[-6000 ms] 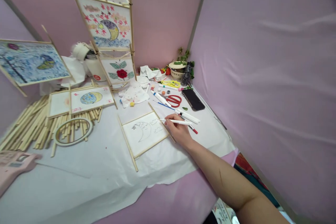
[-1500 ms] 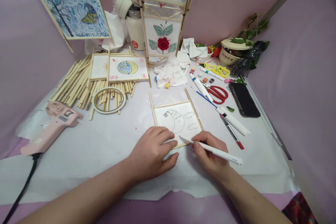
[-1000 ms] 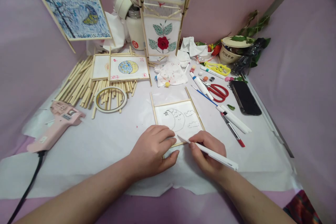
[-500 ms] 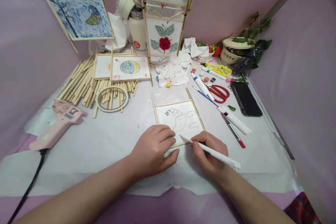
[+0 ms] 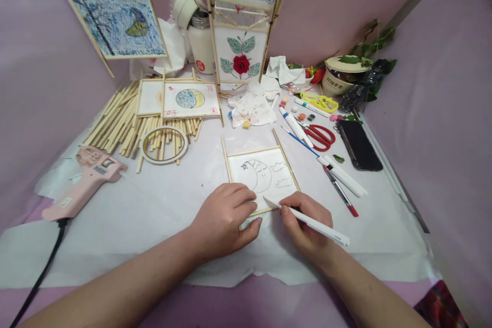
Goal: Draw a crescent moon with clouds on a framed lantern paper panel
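A stick-framed white sheet (image 5: pixel 265 177) lies in front of me, with a line drawing of a crescent moon with a face, a star and clouds. My left hand (image 5: pixel 228 218) rests over its lower left corner, fingers apart and bent, thumb stretched towards the right; it holds nothing. The white pen (image 5: pixel 321 226) is pinched in my right hand (image 5: pixel 307 220), its tip on or just over the lower part of the sheet. The sheet's lower left corner is hidden under my left hand.
Left are a pink glue gun (image 5: pixel 82 182), a tape roll (image 5: pixel 164 144) and wooden sticks (image 5: pixel 115 118). Right are red scissors (image 5: pixel 321 137), markers (image 5: pixel 344 177) and a phone (image 5: pixel 360 145). Framed pictures (image 5: pixel 241 54) and a bottle (image 5: pixel 202 46) stand behind.
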